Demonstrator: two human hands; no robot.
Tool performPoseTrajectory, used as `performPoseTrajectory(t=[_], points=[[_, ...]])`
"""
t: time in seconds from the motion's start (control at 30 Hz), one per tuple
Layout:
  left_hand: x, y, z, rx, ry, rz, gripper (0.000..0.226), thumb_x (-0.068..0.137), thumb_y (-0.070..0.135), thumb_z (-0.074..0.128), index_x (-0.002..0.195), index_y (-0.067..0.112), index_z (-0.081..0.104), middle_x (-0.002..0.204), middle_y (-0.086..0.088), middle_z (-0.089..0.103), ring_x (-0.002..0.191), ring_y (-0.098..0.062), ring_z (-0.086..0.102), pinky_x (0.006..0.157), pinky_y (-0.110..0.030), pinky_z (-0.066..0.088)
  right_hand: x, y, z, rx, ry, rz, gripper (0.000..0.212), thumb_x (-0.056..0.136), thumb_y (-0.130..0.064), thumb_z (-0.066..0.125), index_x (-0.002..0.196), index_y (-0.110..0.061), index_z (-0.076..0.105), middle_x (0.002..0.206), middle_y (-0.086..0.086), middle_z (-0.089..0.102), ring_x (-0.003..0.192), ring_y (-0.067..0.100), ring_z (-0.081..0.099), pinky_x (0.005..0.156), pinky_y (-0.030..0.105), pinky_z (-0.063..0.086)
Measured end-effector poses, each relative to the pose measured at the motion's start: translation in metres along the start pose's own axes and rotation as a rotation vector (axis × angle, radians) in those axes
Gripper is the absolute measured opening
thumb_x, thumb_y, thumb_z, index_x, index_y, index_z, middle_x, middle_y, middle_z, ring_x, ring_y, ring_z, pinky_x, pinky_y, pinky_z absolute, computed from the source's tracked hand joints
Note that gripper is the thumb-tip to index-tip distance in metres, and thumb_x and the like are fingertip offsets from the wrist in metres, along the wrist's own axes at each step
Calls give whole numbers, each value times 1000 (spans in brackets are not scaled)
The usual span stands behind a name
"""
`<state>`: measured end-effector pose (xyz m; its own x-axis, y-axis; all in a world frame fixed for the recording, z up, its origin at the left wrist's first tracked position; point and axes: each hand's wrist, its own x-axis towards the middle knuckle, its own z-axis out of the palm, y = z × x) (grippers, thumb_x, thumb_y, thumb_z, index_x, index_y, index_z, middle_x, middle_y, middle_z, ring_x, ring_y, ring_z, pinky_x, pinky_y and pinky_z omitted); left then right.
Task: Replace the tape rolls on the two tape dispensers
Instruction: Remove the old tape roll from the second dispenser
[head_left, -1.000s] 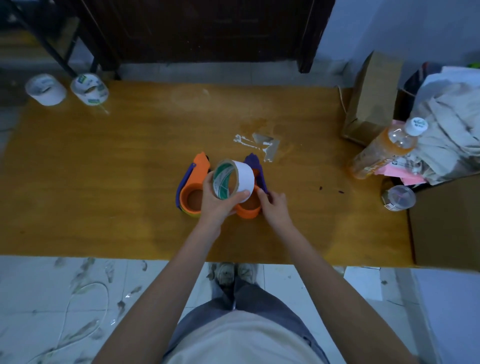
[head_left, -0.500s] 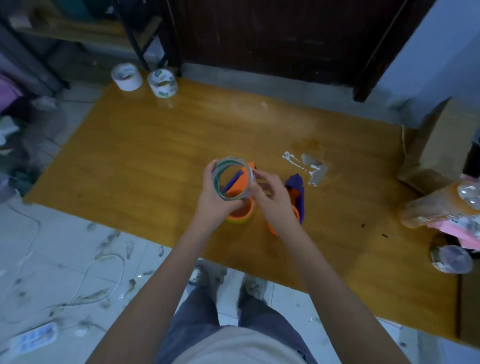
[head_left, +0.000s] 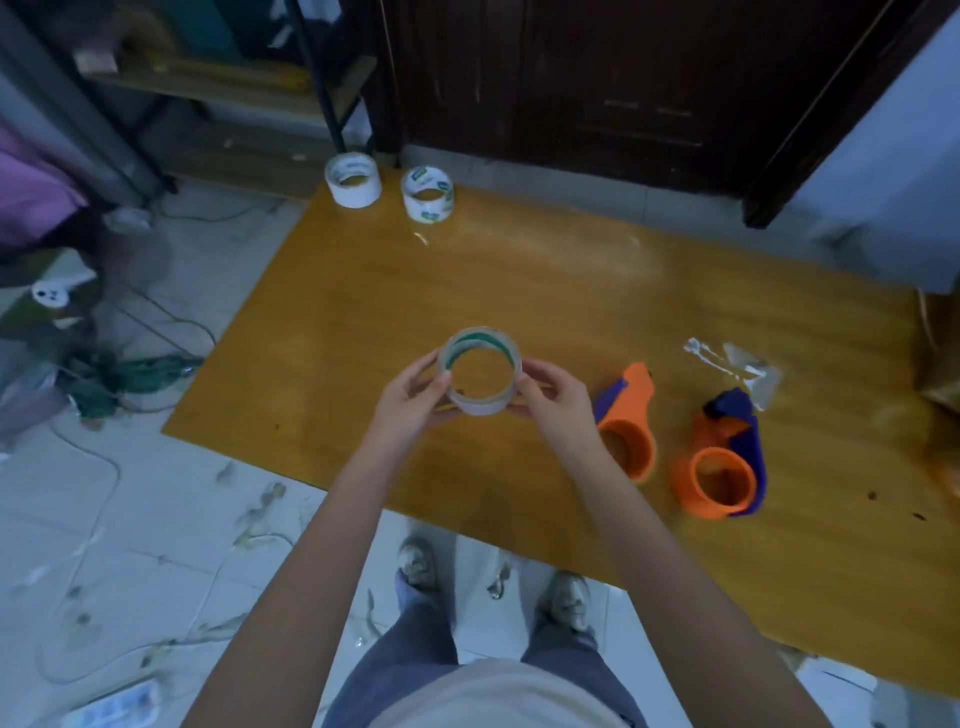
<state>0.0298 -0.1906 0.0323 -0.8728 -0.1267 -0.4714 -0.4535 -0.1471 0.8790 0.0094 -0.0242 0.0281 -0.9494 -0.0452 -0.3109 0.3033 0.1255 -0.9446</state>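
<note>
A nearly used-up clear tape roll (head_left: 480, 410) with green print inside hangs above the wooden table (head_left: 519, 291), gripped from both sides by my left hand (head_left: 410, 402) and my right hand (head_left: 553, 402). Right of my hands two orange and purple tape dispensers lie on the table, one close by (head_left: 626, 415) and one farther right (head_left: 719, 465); both hubs look empty. At the table's far left corner stand a white tape roll (head_left: 353, 179) and a clear roll with green print (head_left: 428, 195).
Crumpled tape scraps (head_left: 732, 364) lie behind the dispensers. The floor on the left holds cables (head_left: 130, 371) and litter. A dark wooden door (head_left: 571, 78) stands behind the table. My shoes (head_left: 418, 564) are at the near table edge.
The view has swung left. The roll has moved left, away from the dispensers, and my right hand has joined my left on it. Both dispensers now lie untouched on the table.
</note>
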Motion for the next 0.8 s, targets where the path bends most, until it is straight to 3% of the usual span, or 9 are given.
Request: performPoseTrajectory(t=[0.13,0.3,0.43,0.57,0.67,0.73,0.8], points=[[27,16,-47,32,57,-21,42,88,12,62,128,3,51,117,-17,61,107,-31,62,80,-36,58,14,-8,52,-24,62,10,31,92,-13,54,120,0,56,100,5,62,76,5,63,63,14,58],[59,36,-79,13,24,-15,39,87,8,62,124,0,53,114,-16,61,103,-28,61,71,-27,59,34,-22,88,-23,109,31,32,93,-14,52,122,0,55,108,8,61,90,18,64,75,27,59],[84,42,-87,16,24,-38,43,87,11,63,127,1,52,111,-17,63,101,-28,64,77,-31,59,60,-29,101,-41,122,45,31,93,-13,52,121,0,56,113,13,63,90,19,64,65,14,57],[113,53,-88,-6,36,-104,44,86,13,64,128,6,52,108,-18,65,94,-29,67,83,-38,58,94,-33,108,-27,130,78,31,93,-10,51,121,4,55,111,12,62,88,19,63,61,13,57],[133,62,-88,-57,68,-135,43,86,12,64,127,4,52,105,-19,65,87,-27,67,75,-33,59,121,-37,112,-67,114,116,32,93,-12,51,120,3,56,116,18,64,90,20,62,75,31,60],[148,68,-89,-71,101,-138,44,86,13,64,127,3,52,105,-20,66,93,-30,67,79,-35,59,138,-42,115,-108,86,127,31,93,-15,51,119,1,57,115,18,65,91,21,63,85,44,57],[162,74,-93,-90,122,-144,44,86,13,65,127,3,53,106,-20,66,96,-31,67,83,-38,57,156,-47,117,-150,68,147,31,93,-17,51,119,-2,58,114,16,66,97,24,65,87,48,55]])
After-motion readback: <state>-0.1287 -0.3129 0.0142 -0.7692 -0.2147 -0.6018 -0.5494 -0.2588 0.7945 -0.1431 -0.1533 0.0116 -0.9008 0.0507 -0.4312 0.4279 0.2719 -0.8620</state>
